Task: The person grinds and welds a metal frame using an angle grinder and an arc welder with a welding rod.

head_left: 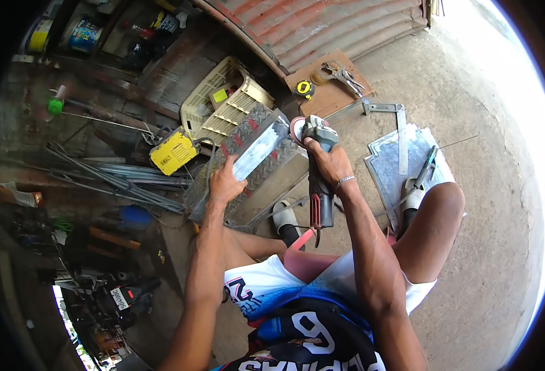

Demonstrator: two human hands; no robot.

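The metal strip (257, 154) lies aslant just above the centre of the frame, on the low desk (259, 176) with its tread-patterned top. I expect it to be stiff and fairly light, its shiny face rather slick and its edges perhaps sharp, so the lower-left end, well away from the disc (297, 128), seems the place to hold it. There my left hand (226, 180) has its fingers and thumb closed about the end; whether any fingertip reaches underneath, I cannot tell.

The grinder (322, 191) stands near the centre of the frame, its head up and its tail towards my lap. It looks rigid and weighty, likely to twist in the grip, and the body just behind the head is where I would take hold. My right hand (331, 164) is wrapped round it there, fingers closed, the far ones hidden by the tool. The disc is right by the strip's upper-right end; whether they touch, I cannot tell.

Both forearms reach up the frame from the bottom edge, the left leaning slightly right, the right leaning left, its wrist circled by a bracelet (345, 180)
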